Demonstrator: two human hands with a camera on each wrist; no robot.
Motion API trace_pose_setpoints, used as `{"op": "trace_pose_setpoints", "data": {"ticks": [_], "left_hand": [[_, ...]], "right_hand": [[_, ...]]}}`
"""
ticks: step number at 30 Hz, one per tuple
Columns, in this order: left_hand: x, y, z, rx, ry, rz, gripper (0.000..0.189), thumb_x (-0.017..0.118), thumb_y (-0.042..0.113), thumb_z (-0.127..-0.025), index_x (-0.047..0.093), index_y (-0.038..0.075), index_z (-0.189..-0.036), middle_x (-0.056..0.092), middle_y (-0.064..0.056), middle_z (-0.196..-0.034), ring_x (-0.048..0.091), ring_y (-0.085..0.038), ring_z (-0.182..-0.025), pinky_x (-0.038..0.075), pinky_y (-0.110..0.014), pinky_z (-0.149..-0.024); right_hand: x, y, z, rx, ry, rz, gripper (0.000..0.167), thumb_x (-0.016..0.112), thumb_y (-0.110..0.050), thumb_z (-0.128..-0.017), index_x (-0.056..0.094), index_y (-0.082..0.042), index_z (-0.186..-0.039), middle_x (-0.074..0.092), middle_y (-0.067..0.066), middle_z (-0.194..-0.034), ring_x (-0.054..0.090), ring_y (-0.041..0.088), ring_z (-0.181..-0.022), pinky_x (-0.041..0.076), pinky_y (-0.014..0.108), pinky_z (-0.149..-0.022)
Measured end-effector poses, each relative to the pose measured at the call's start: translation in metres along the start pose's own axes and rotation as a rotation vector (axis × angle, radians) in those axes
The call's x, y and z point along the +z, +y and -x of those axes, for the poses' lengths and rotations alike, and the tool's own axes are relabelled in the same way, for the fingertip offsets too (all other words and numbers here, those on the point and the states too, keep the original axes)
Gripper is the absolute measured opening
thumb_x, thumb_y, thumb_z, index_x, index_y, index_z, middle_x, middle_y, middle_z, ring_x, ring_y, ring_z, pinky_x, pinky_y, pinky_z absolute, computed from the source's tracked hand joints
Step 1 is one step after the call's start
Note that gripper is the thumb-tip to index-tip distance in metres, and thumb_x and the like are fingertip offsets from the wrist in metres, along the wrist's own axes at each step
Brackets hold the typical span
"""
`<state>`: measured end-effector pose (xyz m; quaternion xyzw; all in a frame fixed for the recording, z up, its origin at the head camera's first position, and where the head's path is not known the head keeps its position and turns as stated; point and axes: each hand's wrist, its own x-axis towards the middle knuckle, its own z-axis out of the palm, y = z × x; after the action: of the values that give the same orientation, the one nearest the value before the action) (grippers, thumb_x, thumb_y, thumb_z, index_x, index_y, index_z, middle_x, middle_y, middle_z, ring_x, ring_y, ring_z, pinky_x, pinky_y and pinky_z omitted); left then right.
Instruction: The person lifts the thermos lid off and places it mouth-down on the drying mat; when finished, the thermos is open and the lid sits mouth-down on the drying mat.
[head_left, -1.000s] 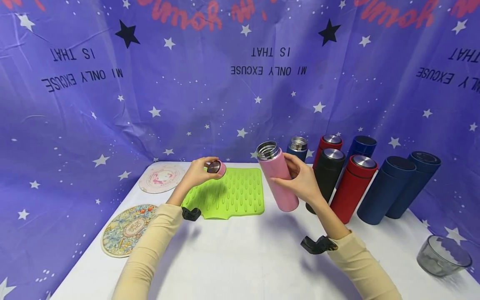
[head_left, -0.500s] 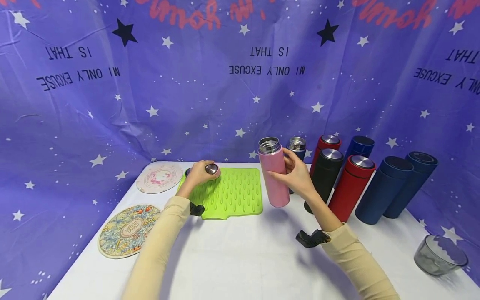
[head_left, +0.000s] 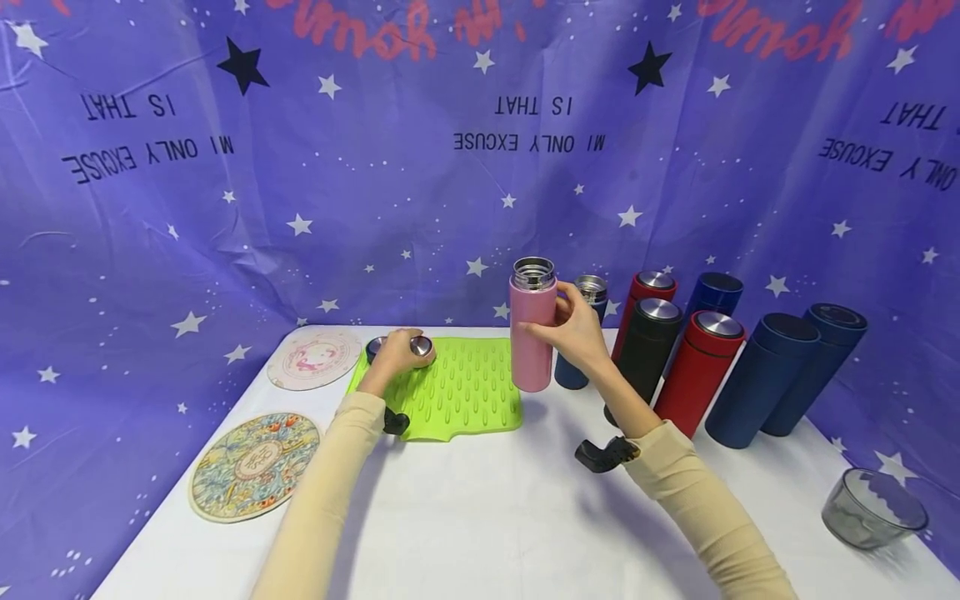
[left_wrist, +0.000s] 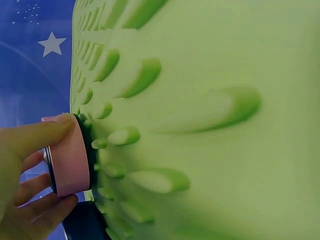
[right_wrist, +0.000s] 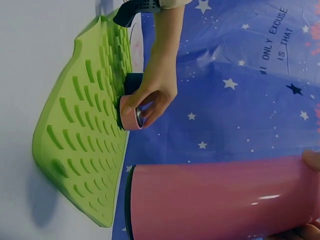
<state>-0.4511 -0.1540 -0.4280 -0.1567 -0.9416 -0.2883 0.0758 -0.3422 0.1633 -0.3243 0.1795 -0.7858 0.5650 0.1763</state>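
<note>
On the green ridged mat (head_left: 480, 387), my left hand (head_left: 395, 360) pinches a pink bottle lid (left_wrist: 71, 162) between thumb and fingers. The lid sits at the mat's surface with its silver top facing up. A dark blue lid (head_left: 373, 348) lies close beside it, partly hidden by the hand. My right hand (head_left: 579, 335) grips a pink thermos bottle (head_left: 531, 337) round its side. That bottle is upright and lidless, its threaded steel mouth uncovered. Its base appears raised off the white table, near the mat's right edge. Just behind the right hand stands a lidless dark blue thermos (head_left: 573, 373).
Several capped thermoses, including a black one (head_left: 649, 350) and a red one (head_left: 697, 375), stand at the right. A glass bowl (head_left: 873, 510) is near the right edge. Two round mats, one patterned (head_left: 255, 467) and one pink (head_left: 315, 358), lie at the left.
My left hand has turned the pink lid over and lowered it to the mat beside the dark blue lid. My right hand has straightened the pink thermos upright and shifted it slightly left and away.
</note>
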Motion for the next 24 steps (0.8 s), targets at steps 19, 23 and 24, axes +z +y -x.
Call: {"op": "trace_pose_setpoints", "data": {"ticks": [19,23,24], "left_hand": [[0.005,0.009,0.002,0.001,0.004,-0.051,0.049,0.066,0.019,-0.089,0.055,-0.006,-0.129,0.060,-0.026,-0.119,0.058,-0.040,-0.107,0.048,-0.052,-0.090],[0.006,0.007,0.002,0.003,0.011,-0.056,0.047,0.067,0.019,-0.089,0.056,-0.005,-0.128,0.061,-0.025,-0.116,0.059,-0.039,-0.105,0.049,-0.051,-0.088],[0.006,0.007,0.002,0.004,0.012,-0.056,0.047,0.067,0.019,-0.089,0.056,-0.005,-0.128,0.061,-0.025,-0.116,0.059,-0.039,-0.105,0.049,-0.051,-0.088]], "right_hand": [[0.021,0.044,0.001,0.008,0.237,0.103,0.076,0.085,-0.012,-0.072,0.043,0.002,-0.133,0.067,0.021,-0.112,0.067,0.031,-0.097,0.055,0.044,-0.084],[0.024,0.051,0.007,0.016,0.256,0.066,0.077,0.085,-0.011,-0.071,0.043,0.001,-0.134,0.066,0.020,-0.115,0.066,0.030,-0.100,0.055,0.042,-0.084],[0.025,0.053,0.009,0.022,0.260,0.054,0.076,0.085,-0.010,-0.071,0.043,0.001,-0.133,0.066,0.020,-0.115,0.066,0.029,-0.100,0.055,0.041,-0.084]]}}
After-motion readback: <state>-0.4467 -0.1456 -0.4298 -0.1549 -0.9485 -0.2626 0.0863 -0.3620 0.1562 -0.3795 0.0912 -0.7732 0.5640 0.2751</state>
